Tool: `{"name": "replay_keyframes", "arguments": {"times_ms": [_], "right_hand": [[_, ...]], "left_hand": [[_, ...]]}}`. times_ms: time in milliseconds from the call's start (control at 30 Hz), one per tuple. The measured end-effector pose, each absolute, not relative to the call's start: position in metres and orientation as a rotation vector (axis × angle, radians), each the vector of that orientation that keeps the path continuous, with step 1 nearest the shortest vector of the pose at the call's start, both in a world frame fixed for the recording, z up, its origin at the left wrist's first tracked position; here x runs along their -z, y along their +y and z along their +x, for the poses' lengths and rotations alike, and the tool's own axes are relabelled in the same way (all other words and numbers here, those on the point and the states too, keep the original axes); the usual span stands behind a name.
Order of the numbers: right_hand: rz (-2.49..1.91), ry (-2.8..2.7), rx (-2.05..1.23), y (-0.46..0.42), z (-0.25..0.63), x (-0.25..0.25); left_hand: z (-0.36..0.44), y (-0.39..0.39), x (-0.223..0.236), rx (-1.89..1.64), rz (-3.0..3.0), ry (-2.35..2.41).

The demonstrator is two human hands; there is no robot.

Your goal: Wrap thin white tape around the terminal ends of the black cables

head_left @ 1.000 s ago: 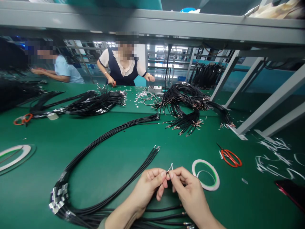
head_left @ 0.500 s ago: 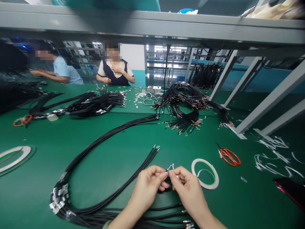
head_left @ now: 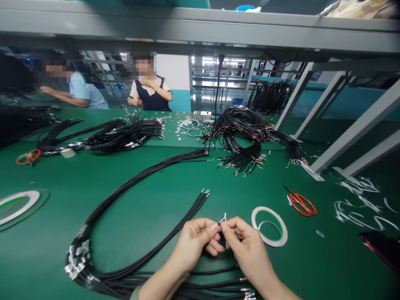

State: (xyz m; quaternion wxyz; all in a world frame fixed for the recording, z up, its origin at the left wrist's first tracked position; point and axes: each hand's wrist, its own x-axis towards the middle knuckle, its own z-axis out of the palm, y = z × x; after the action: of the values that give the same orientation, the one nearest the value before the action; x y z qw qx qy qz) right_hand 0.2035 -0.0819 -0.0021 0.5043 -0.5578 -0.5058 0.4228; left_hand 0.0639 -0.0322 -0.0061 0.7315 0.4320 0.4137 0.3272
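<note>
My left hand [head_left: 198, 237] pinches a black cable between thumb and forefinger, close to its stripped end [head_left: 222, 219]. Right beside it, the thumb and forefinger of my right hand [head_left: 245, 246] are pressed together at that same end. A small white piece, perhaps tape, shows at the tip; my fingers cover most of it. Under and left of my hands runs a curved bundle of black cables [head_left: 114, 196], wrapped with silvery labels [head_left: 77, 260]. Several cable tips [head_left: 205, 192] fan out just beyond my left hand.
A white tape roll [head_left: 284, 227] lies right of my hands, with orange-handled scissors [head_left: 302, 204] beyond. Tangled white strips [head_left: 359, 208] lie far right. Cable heaps [head_left: 240, 121] sit at the back. Metal legs [head_left: 353, 133] hold a shelf overhead. Two people [head_left: 153, 91] are across the table.
The white piece stood apart from the cable tip and now meets it. My hands have barely shifted. The person opposite has raised a hand from chest to neck.
</note>
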Motion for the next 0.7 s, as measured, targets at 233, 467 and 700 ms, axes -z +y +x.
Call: {"name": "replay_keyframes", "arguments": {"times_ms": [233, 467, 700], "right_hand": [[-1.308, -1.179, -1.106, -0.081, 0.204, 0.000], [-1.351, -1.221, -1.004, -0.078, 0.201, 0.010], [-1.300, -1.199, -1.041, -0.078, 0.201, 0.012]], "left_hand": [[0.063, -0.030, 0.011, -0.722, 0.948, 0.884], [0.068, -0.035, 0.015, -0.835, 1.185, 1.026], [0.068, -0.033, 0.013, -0.826, 1.118, 0.992]]}}
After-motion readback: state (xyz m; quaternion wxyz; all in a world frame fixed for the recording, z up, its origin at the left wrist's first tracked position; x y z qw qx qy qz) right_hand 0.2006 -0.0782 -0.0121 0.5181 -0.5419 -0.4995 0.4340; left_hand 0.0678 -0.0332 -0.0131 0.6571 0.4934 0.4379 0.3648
